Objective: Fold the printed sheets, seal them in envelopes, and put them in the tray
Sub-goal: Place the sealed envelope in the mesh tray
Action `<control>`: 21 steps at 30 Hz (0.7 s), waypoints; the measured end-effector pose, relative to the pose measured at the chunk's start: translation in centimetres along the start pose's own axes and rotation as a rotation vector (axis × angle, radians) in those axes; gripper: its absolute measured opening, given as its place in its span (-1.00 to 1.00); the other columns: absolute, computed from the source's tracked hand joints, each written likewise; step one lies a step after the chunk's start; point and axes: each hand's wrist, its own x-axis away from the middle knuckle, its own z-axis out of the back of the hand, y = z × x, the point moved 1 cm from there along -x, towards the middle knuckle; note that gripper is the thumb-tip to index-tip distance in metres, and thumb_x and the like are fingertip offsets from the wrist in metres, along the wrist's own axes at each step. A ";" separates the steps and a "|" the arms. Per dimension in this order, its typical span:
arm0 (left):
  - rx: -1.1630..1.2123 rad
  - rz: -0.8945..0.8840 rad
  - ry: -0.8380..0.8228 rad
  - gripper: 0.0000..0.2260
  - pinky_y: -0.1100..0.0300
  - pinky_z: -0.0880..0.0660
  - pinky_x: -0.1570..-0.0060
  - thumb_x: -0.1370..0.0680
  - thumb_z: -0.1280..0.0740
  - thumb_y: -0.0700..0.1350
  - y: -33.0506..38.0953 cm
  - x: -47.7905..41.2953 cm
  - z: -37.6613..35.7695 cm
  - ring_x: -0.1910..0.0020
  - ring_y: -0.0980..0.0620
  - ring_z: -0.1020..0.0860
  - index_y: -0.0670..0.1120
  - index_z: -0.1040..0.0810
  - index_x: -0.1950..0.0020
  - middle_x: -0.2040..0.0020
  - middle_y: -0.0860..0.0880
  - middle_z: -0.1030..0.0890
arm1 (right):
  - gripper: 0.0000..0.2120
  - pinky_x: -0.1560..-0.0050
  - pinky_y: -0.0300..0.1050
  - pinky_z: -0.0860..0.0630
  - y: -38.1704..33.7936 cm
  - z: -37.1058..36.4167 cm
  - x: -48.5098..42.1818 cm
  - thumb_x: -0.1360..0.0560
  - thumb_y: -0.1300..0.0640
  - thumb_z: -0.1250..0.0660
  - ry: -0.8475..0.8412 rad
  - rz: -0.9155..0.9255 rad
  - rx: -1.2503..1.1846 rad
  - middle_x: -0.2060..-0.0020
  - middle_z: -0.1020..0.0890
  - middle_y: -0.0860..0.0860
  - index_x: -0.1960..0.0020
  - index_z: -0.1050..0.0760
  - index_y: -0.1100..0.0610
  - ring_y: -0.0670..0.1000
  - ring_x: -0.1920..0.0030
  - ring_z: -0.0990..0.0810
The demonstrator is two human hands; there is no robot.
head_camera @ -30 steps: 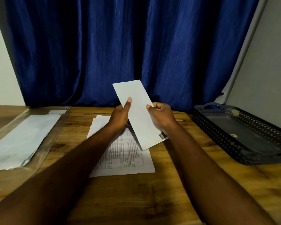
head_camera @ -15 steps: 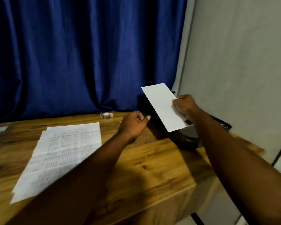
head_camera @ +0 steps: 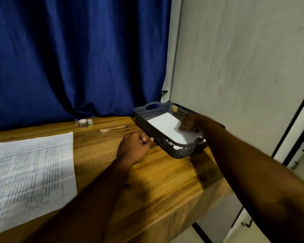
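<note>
since half a second ago your right hand (head_camera: 189, 122) has brought the white envelope (head_camera: 167, 127) down out of the air, and it now lies flat inside the dark perforated tray (head_camera: 157, 135) at the far right corner of the wooden table (head_camera: 156, 181). your right hand sits over the envelope's right edge with its fingertips on the paper, but it is blurred, so you cannot tell whether it is pinching the envelope or only touching it. your left hand (head_camera: 133, 149) has lowered onto the tabletop just beside the tray's near wall, fingers curled in toward the palm with nothing in them. the printed sheets (head_camera: 32, 176) lie in a flat stack at the left of the table, well apart from the tray. a pen (head_camera: 112, 128) and a small roll of tape (head_camera: 83, 122) rest near the back edge, in front of the blue curtain (head_camera: 77, 58). a pale wall panel (head_camera: 235, 67) stands behind the tray.
</note>
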 end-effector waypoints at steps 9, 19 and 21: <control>0.003 -0.005 -0.016 -0.75 0.02 -0.60 0.08 -0.50 -0.49 0.14 0.5 -0.1 0.2 0.19 0.07 -0.59 0.01 -0.58 0.23 0.23 0.11 -0.62 | -0.45 -0.31 0.03 -0.52 -2.5 0.4 2.1 -0.55 0.02 -0.52 0.116 0.136 0.166 -0.33 -0.60 0.11 -0.47 -0.48 0.14 0.16 -0.26 -0.58; 0.128 0.054 0.067 -0.76 0.03 -0.61 0.14 -0.50 -0.46 0.13 -0.2 -0.4 5.3 0.22 0.01 -0.61 -0.02 -0.58 0.19 0.26 0.05 -0.64 | -0.87 -0.11 -0.07 -0.65 -14.4 -0.9 9.3 -0.51 0.10 -0.42 0.390 0.631 -0.166 0.09 -0.73 -0.09 -0.04 -0.70 0.00 -0.08 0.11 -0.67; 0.112 0.065 0.105 -0.79 0.05 -0.59 0.14 -0.46 -0.42 0.11 -1.7 -0.6 7.9 0.21 -0.01 -0.62 -0.01 -0.55 0.19 0.25 0.05 -0.64 | -0.85 -0.09 -0.08 -0.66 -17.7 -2.6 10.7 -0.48 0.13 -0.42 0.350 0.718 -0.193 0.14 -0.73 -0.12 -0.01 -0.70 0.01 -0.11 0.13 -0.69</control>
